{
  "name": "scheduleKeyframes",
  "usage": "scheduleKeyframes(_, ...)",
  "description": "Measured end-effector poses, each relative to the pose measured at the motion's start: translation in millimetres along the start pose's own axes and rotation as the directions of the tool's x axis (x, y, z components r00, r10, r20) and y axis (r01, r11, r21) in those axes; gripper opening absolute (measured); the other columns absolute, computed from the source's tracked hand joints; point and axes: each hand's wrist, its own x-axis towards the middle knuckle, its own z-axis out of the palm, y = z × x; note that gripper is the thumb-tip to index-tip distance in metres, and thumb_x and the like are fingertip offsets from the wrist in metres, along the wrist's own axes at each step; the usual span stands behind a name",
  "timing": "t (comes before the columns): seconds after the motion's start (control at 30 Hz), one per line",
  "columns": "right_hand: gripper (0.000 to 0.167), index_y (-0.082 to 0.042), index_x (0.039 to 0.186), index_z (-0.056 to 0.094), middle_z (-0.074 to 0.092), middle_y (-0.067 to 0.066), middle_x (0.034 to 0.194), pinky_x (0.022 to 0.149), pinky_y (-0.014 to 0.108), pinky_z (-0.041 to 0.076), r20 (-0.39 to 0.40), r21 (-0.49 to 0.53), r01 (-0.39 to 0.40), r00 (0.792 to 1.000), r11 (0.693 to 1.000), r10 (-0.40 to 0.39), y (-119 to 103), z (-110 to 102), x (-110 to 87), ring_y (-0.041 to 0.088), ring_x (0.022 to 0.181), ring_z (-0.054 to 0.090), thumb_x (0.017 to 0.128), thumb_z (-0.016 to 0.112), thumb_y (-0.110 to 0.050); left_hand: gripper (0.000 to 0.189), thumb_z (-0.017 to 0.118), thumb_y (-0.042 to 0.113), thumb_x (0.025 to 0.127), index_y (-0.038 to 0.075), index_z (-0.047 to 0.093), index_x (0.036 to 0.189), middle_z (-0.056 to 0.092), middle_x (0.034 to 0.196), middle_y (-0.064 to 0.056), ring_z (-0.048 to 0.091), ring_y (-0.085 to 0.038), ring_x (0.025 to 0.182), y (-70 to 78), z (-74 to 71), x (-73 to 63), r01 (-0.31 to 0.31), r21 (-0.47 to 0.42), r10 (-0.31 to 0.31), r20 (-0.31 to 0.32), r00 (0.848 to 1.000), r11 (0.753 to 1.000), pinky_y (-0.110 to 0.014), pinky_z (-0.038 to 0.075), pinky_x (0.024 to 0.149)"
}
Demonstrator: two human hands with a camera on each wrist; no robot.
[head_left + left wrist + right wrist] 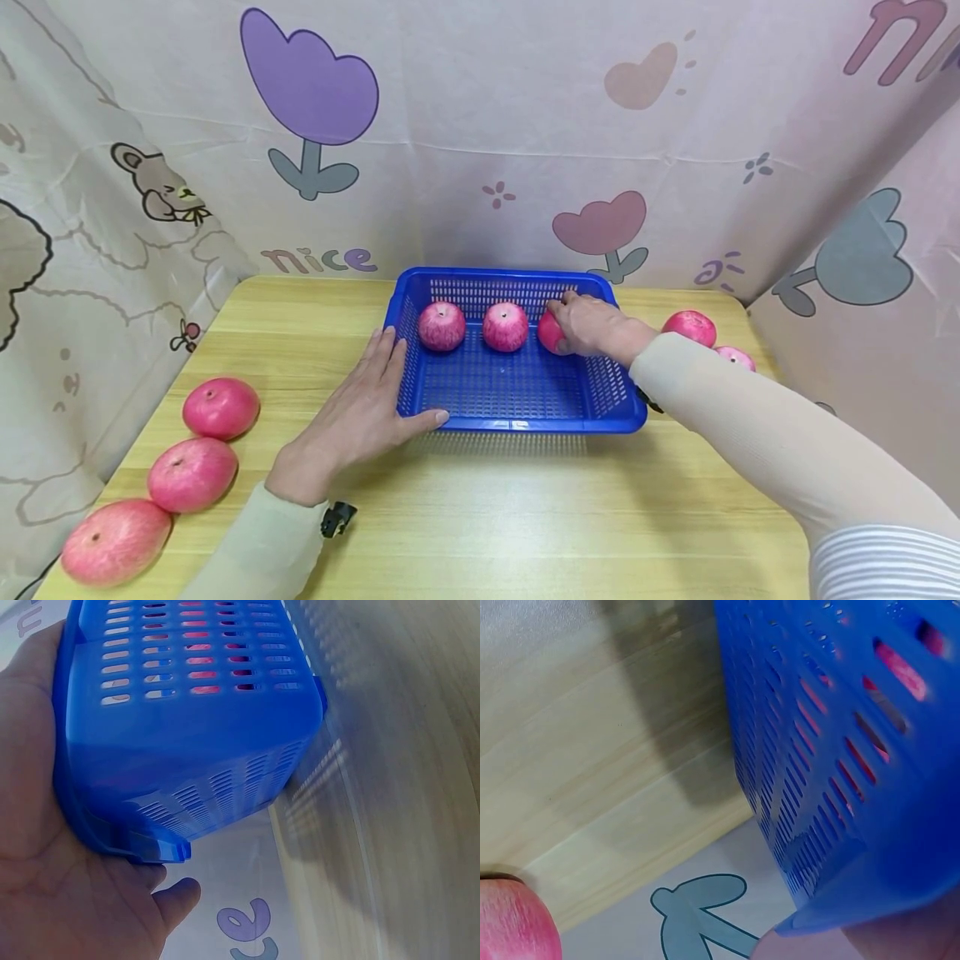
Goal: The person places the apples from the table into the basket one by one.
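A blue plastic basket (pixel 517 426) with slotted walls stands on the table. Inside, two red apples, one on the left (pixel 442 326) and one in the middle (pixel 506 327), sit in a row along the back. My right hand (pixel 596 325) reaches over the basket's right wall and grips a third apple (pixel 549 333), partly hidden by the fingers, at the right end of that row. With fingers extended, my left hand (pixel 360 421) rests against the left rim, its thumb on the front corner. In the left wrist view the palm (pixel 45 847) lies along the rim.
Several more apples lie outside the basket: a line of them at the table's left, such as the nearest (pixel 116 542), and others at the right, one (pixel 688 328) near the back edge and one (pixel 736 358) partly behind my right sleeve. A printed curtain (pixel 465 125) hangs behind the table.
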Motion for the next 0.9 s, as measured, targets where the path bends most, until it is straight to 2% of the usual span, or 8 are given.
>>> scheduleKeyframes(0.2, 0.079, -0.003, 0.156, 0.046, 0.053, 0.029, 0.148, 0.111, 0.062, 0.049, -0.009, -0.004, 0.021, 1.000, 1.000, -0.021, 1.9, 2.8, 0.3, 0.048, 0.132, 0.058, 0.092, 0.081, -0.034, 0.133, 0.043, 0.097, 0.082, 0.003, 0.009, 0.169, -0.007, 0.178, -0.014, -0.008, -0.033, 0.165, 0.0, 0.2, -0.2, 0.000, -0.005, 0.000, 0.002, 1.000, 1.000, -0.062, 0.018, 0.129)
scheduleKeyframes(0.9, 0.081, -0.002, 0.155, 0.046, 0.053, 0.029, 0.147, 0.112, 0.061, 0.048, -0.015, 0.007, 0.014, 1.000, 1.000, -0.013, 3.0, 3.2, 0.7, 0.047, 0.132, 0.058, 0.091, 0.083, -0.034, 0.133, 0.043, 0.097, 0.082, 0.004, 0.008, 0.169, -0.007, 0.178, -0.015, -0.008, -0.034, 0.165, -0.6, -0.1, -0.1, 0.002, -0.003, -0.002, 0.001, 1.000, 1.000, -0.062, 0.019, 0.129)
